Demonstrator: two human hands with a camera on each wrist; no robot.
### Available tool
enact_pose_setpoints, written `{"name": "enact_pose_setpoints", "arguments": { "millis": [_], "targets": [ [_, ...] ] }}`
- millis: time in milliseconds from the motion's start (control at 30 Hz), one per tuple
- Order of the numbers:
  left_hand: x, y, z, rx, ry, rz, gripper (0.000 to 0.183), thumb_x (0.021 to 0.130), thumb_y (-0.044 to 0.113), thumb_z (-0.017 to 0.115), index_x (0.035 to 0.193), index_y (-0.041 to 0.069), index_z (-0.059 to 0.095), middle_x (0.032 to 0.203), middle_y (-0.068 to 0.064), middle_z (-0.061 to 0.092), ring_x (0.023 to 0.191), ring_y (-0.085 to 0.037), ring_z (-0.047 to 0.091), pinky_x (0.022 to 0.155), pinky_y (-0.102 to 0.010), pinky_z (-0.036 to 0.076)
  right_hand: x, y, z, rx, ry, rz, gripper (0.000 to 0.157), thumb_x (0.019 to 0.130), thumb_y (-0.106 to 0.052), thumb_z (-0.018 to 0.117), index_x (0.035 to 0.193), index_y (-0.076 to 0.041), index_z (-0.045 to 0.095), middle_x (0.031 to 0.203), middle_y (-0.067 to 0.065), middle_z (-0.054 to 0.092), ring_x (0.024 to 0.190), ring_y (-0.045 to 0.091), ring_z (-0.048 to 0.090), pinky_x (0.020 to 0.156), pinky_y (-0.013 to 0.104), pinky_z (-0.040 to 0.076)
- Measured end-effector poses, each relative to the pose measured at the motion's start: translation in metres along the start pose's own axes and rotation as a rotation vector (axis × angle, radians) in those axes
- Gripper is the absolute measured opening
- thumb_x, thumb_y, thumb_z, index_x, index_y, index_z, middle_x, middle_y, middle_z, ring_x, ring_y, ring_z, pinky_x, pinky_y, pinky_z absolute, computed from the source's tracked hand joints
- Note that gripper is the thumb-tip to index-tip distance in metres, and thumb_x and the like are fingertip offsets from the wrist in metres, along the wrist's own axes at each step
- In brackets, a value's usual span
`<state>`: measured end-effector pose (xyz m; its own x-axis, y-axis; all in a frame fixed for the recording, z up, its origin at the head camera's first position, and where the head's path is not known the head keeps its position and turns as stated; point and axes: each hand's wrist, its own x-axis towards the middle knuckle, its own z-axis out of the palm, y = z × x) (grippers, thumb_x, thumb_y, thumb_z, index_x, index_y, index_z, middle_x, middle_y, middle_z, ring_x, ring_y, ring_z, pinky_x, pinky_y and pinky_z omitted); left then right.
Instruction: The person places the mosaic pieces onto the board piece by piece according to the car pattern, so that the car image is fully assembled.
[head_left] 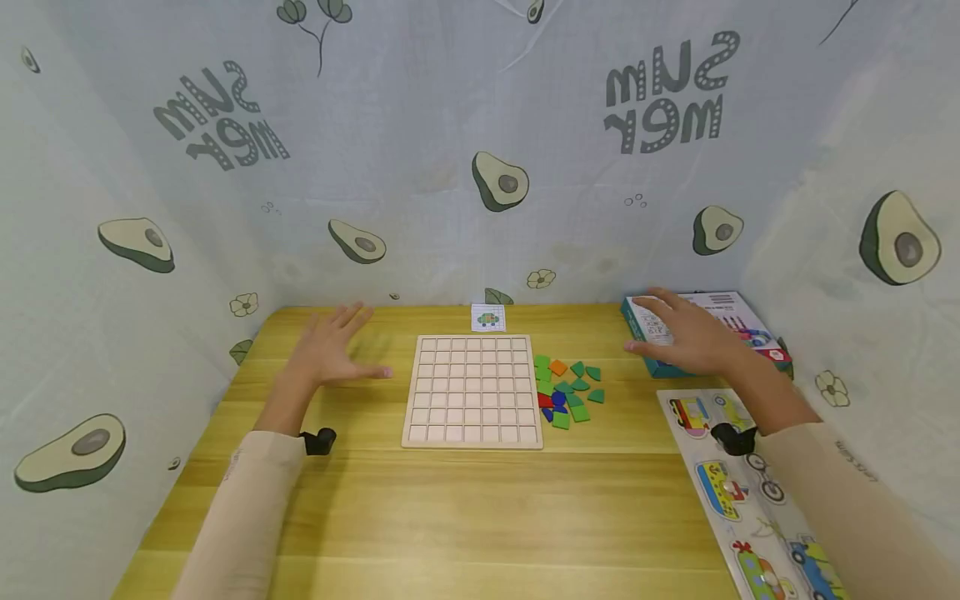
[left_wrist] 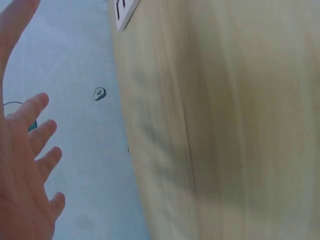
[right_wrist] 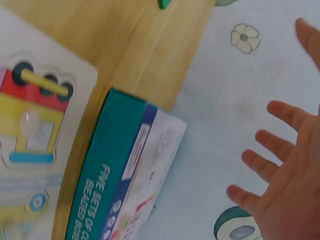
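My left hand (head_left: 324, 354) hovers over the table left of a wooden grid board (head_left: 472, 392), fingers spread and holding nothing. In the left wrist view its fingers (left_wrist: 42, 135) are apart, with a shadow on the wood beside them. My right hand (head_left: 690, 337) is raised at the right and overlaps a teal and white box (head_left: 750, 312) in the head view. Its fingers (right_wrist: 267, 165) are spread too, with nothing between them. Right beside the board lie several flat coloured pieces: green quarter shapes (head_left: 579, 385), green squares (head_left: 581, 413), an orange piece (head_left: 558, 367) and a blue round piece (head_left: 558, 399).
A small picture card (head_left: 488, 317) with a green figure stands behind the board. A vehicle puzzle board (head_left: 720, 442) lies along the right edge under my right forearm. Cloth with avocado prints (head_left: 501, 181) walls the table (head_left: 480, 517) at back and sides.
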<state>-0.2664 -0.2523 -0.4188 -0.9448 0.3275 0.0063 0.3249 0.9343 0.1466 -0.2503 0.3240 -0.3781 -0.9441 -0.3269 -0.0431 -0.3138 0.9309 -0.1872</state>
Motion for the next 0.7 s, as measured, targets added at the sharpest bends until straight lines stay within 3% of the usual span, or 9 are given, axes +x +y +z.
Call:
{"name": "enact_pose_setpoints", "arguments": {
  "millis": [133, 433, 700],
  "targets": [
    [-0.003, 0.007, 0.009, -0.065, 0.023, 0.022, 0.122, 0.072, 0.082, 0.070, 0.166, 0.021, 0.023, 0.173, -0.011, 0.020, 0.158, -0.039, 0.021, 0.126, -0.068, 0.009, -0.002, -0.009, 0.009, 0.054, 0.003, -0.016, 0.090, 0.095, -0.063, 0.061, 0.160, -0.006, 0.035, 0.167, 0.026, 0.023, 0.148, 0.055, 0.029, 0.109, 0.078, 0.034],
    [-0.008, 0.024, 0.031, -0.165, 0.055, 0.059, 0.118, 0.072, 0.077, 0.076, 0.164, 0.019, 0.030, 0.170, -0.014, 0.029, 0.153, -0.045, 0.030, 0.127, -0.065, 0.014, -0.003, -0.026, 0.033, 0.168, 0.027, -0.037, 0.077, 0.099, -0.055, 0.062, 0.154, -0.004, 0.043, 0.161, 0.030, 0.033, 0.144, 0.056, 0.035, 0.111, 0.077, 0.033],
    [-0.012, 0.041, 0.052, -0.252, 0.031, 0.080, 0.116, 0.072, 0.075, 0.077, 0.163, 0.017, 0.034, 0.168, -0.012, 0.032, 0.154, -0.041, 0.031, 0.129, -0.061, 0.015, 0.004, -0.032, 0.059, 0.269, 0.036, -0.018, 0.063, 0.100, -0.045, 0.066, 0.144, -0.002, 0.056, 0.149, 0.026, 0.051, 0.132, 0.048, 0.052, 0.106, 0.068, 0.045]
  ]
}}
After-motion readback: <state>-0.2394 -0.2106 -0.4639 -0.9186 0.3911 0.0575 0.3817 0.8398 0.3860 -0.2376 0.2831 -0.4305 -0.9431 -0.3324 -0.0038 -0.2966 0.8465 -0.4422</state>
